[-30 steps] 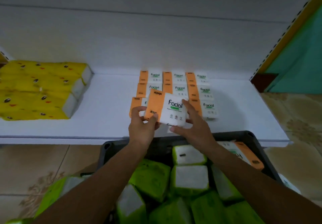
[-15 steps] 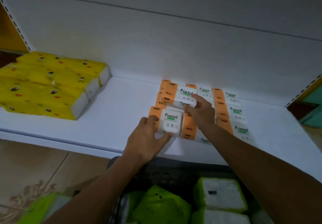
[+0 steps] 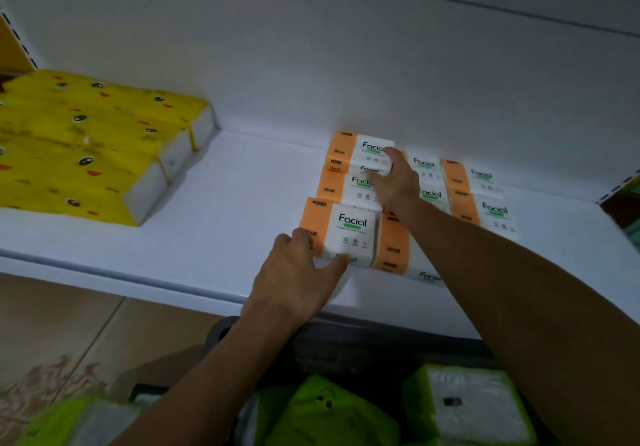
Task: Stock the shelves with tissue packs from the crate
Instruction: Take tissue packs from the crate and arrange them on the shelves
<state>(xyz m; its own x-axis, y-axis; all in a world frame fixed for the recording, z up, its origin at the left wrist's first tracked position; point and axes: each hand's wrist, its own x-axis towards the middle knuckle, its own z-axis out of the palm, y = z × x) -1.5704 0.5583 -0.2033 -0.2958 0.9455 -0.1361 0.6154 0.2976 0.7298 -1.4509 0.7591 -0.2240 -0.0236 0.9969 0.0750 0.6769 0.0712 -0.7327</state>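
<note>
Right hand (image 3: 394, 184) grips the right end of the top pack (image 3: 360, 152), fingers curled over its upper face and thumb under its near side. This orange-and-white Facial pack sits over the back-left corner of the stocked packs (image 3: 485, 203); whether it rests fully on them cannot be told. Nearer than that grip, the left hand (image 3: 298, 272) pinches the front pack (image 3: 346, 230) at its near-left corner, thumb on the near side, fingers on the orange end. Both packs are on the white shelf (image 3: 225, 203). Far left of the hands lie yellow packs (image 3: 86, 147). Below the forearms, a dark crate (image 3: 221, 331) holds green packs (image 3: 332, 411).
</note>
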